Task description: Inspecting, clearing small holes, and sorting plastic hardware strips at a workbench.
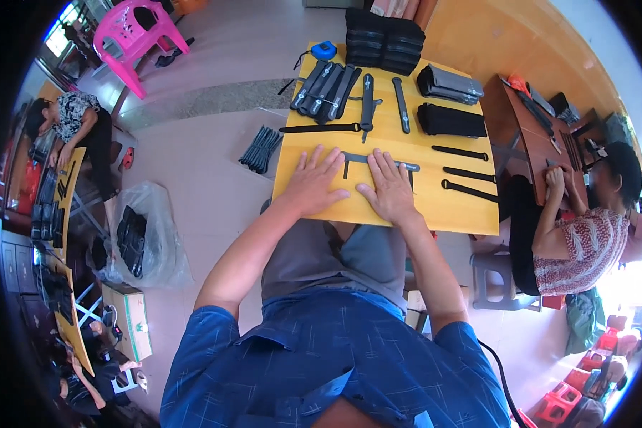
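Note:
Both hands lie flat on the yellow table [471, 218] near its front edge. My left hand [312, 182] is open, its fingers spread and its fingertips close to the left end of a grey strap [359, 158]. My right hand [390, 187] is open too, with its fingers over the strap's middle. The strap runs crosswise, and short dark strips [346, 170] point down from it towards me. Beyond the hands lie a black strap with a looped end [321, 128] and an upright grey strap [367, 103] with side tabs.
Grey strap bundles [325, 91], a blue tape measure [324, 50] and stacked black bundles [385, 41] fill the table's far side. Black looped straps [469, 175] lie at right. A person [585, 235] sits at a brown table there. A plastic bag [150, 235] stands on the floor left.

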Available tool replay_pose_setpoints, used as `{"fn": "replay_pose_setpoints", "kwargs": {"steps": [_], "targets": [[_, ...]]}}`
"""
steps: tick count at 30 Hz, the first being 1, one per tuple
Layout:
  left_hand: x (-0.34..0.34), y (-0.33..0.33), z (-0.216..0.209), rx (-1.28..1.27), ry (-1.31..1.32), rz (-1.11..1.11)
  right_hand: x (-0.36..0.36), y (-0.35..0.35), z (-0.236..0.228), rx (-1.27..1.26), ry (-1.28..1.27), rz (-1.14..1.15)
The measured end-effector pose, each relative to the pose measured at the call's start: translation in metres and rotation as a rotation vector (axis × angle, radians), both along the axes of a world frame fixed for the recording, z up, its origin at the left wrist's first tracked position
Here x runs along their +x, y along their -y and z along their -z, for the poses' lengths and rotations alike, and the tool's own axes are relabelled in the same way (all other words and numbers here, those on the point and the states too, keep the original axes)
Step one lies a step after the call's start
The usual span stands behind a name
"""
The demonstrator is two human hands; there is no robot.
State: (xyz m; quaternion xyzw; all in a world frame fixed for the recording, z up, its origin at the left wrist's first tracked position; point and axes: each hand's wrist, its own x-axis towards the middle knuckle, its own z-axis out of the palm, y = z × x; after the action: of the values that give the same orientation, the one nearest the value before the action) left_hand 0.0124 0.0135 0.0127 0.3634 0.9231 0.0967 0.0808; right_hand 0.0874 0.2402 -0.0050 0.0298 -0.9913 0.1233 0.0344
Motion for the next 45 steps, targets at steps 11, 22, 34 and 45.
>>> {"fn": "replay_pose_setpoints", "kwargs": {"steps": [11,22,34,45], "targets": [[0.001,0.008,0.006,0.138,0.021,-0.002,0.033,-0.057,-0.007,0.097,0.046,0.180],[-0.122,0.061,0.046,0.722,0.032,-0.894,0.042,-0.068,0.008,-0.162,-0.357,0.172],[-0.109,0.079,0.032,0.994,0.381,-0.897,0.046,-0.068,0.003,-0.251,-0.455,0.156],[0.091,0.045,-0.105,1.079,-0.272,-0.312,0.078,0.047,-0.065,-0.571,-0.554,-0.179]]}}
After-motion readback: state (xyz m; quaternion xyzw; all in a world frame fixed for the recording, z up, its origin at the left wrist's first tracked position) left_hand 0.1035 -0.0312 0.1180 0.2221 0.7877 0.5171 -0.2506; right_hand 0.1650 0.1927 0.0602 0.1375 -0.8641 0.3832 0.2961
